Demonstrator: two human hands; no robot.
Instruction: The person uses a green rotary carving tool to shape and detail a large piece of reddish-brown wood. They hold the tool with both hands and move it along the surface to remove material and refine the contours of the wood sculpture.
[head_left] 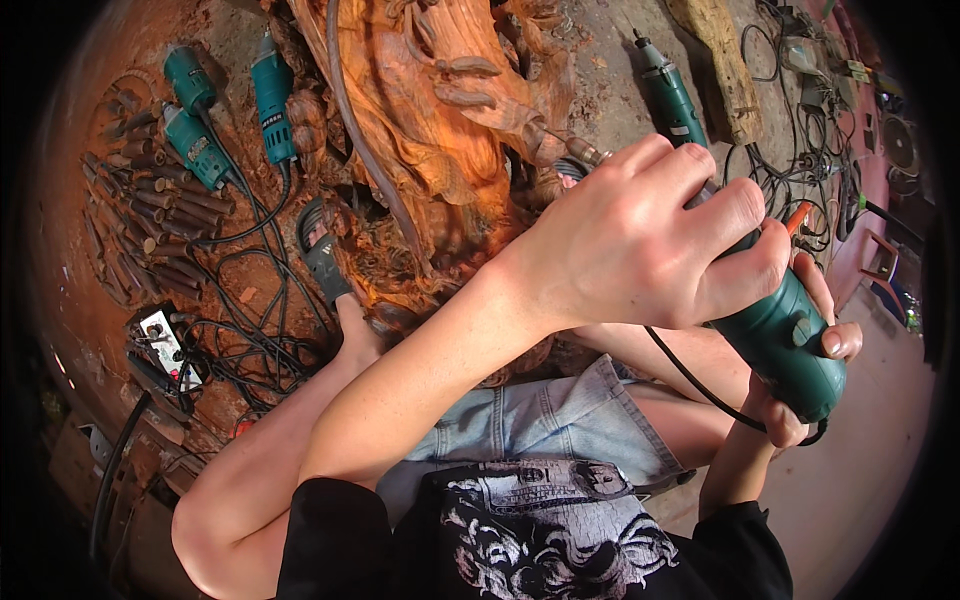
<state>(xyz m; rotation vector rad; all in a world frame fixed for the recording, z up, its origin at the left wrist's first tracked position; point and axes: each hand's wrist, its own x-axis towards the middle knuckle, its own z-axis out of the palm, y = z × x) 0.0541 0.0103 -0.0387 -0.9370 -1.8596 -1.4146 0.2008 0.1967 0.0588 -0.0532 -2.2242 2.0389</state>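
A seated person in denim shorts (530, 420) and a black T-shirt (335, 530) holds a green handheld power tool (775, 350) at the right, in front of a carved orange-brown wood piece (440, 110). The left hand (655, 230) reaches across with its fingers curled around the tool's front end. The right hand (842, 340) grips the rear of the body, fingers and thumb wrapped around its sides. The tool's tip points up and left toward the carving; whether it touches the wood cannot be told.

Writing is sparse. Pale lettering marks two teal tools lying at the left, one upright (272, 105) and one slanted (197, 145), beside another teal tool (190, 75). A green tool (672, 95) beyond the hands bears a small white label, too small to read. The shirt's chest carries a pale print of curling shapes beneath a banknote-like panel. Dark, stubby rods (165, 205) are heaped at far left, above a white power strip (165, 345).
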